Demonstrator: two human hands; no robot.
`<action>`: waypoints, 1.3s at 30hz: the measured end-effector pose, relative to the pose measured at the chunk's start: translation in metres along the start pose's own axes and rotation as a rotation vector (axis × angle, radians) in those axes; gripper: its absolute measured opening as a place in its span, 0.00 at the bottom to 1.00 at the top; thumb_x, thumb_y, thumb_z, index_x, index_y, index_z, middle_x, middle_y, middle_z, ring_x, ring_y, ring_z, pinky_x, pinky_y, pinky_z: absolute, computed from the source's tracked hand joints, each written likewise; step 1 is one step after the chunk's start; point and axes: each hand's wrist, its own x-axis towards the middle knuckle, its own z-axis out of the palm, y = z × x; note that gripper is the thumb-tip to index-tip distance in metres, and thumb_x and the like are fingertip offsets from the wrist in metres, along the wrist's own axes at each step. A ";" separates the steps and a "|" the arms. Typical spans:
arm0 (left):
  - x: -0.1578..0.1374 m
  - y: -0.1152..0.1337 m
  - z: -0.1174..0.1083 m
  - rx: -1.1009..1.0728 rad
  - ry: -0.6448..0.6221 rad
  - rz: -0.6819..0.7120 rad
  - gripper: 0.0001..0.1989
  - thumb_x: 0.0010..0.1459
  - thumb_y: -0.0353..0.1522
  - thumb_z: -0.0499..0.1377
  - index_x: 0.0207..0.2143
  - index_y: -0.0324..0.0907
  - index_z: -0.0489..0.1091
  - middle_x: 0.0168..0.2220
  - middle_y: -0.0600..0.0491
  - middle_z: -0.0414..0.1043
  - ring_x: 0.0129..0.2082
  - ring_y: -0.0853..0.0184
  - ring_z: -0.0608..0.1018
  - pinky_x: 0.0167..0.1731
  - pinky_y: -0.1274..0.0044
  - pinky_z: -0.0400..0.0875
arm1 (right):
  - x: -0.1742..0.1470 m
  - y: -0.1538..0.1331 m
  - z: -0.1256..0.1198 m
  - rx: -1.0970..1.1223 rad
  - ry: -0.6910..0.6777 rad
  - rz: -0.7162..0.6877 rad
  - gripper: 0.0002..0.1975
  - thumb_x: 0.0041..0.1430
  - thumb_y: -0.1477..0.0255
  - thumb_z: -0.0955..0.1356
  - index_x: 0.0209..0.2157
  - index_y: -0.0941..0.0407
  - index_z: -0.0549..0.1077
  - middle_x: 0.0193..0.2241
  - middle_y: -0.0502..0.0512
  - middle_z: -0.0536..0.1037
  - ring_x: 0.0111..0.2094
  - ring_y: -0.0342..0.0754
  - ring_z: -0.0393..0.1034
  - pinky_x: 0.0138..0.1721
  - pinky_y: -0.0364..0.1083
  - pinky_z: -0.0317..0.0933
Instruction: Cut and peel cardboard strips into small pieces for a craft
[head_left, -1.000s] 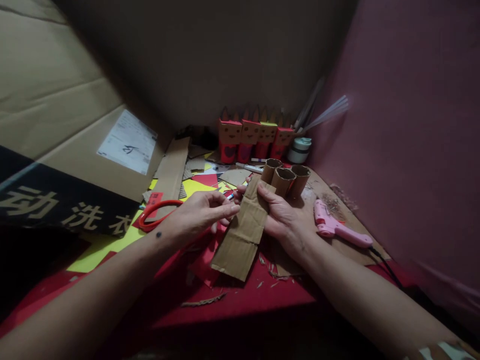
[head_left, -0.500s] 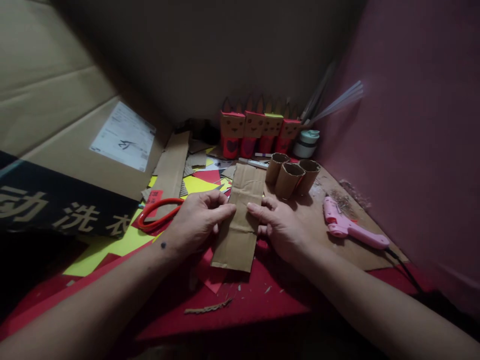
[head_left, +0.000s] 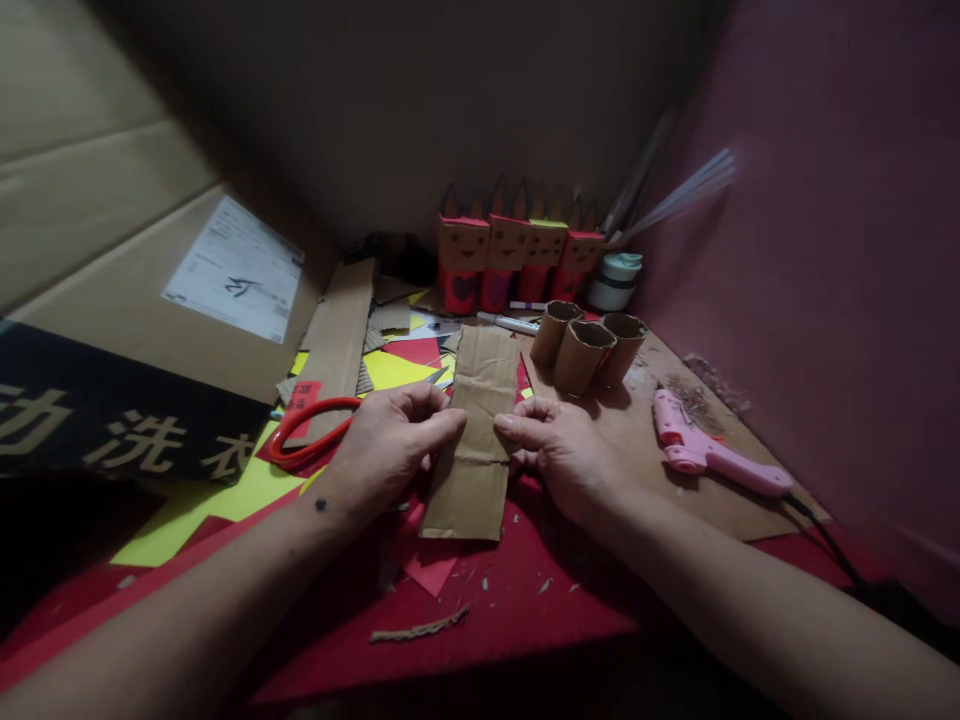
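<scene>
Between my two hands is a long strip of brown cardboard (head_left: 474,470), creased across its middle. My left hand (head_left: 401,430) pinches its left edge between thumb and fingers. On the opposite edge, my right hand (head_left: 559,445) grips it the same way, thumb on top. Red-handled scissors (head_left: 311,432) lie just left of my left hand, partly hidden by it. Beyond my right hand stand three cardboard tubes (head_left: 581,355), upright and touching. A pink glue gun (head_left: 712,450) rests further right.
Several red cardboard figures with drawn faces (head_left: 510,250) line the back, beside a pale green-lidded jar (head_left: 615,282). A large cardboard box (head_left: 135,230) walls the left. Yellow paper (head_left: 397,369) and scraps litter the red tabletop (head_left: 540,620). A pink wall (head_left: 840,250) bounds the right.
The view has shifted slightly. The strip's far end has swung a little to the left, with both hands still pinching its edges.
</scene>
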 end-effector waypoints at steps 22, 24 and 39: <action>0.013 -0.018 -0.009 -0.540 -0.288 -0.154 0.09 0.48 0.33 0.67 0.27 0.39 0.70 0.21 0.55 0.70 0.18 0.73 0.71 0.20 0.80 0.66 | 0.006 0.000 0.000 0.142 -0.040 0.045 0.15 0.38 0.75 0.75 0.19 0.57 0.63 0.17 0.48 0.68 0.19 0.41 0.61 0.22 0.44 0.56; 0.013 -0.016 -0.009 -0.544 -0.286 -0.164 0.08 0.48 0.32 0.67 0.27 0.38 0.71 0.22 0.55 0.70 0.19 0.73 0.72 0.22 0.80 0.67 | 0.006 -0.001 0.000 0.155 -0.054 0.045 0.15 0.38 0.75 0.75 0.19 0.57 0.63 0.16 0.47 0.67 0.18 0.40 0.59 0.21 0.44 0.54; 0.017 -0.018 -0.016 -0.479 -0.283 -0.187 0.11 0.45 0.32 0.69 0.25 0.38 0.69 0.23 0.53 0.73 0.22 0.69 0.76 0.24 0.79 0.69 | 0.007 0.001 -0.001 0.182 -0.068 0.058 0.16 0.37 0.77 0.75 0.18 0.57 0.63 0.16 0.45 0.65 0.18 0.39 0.58 0.23 0.43 0.54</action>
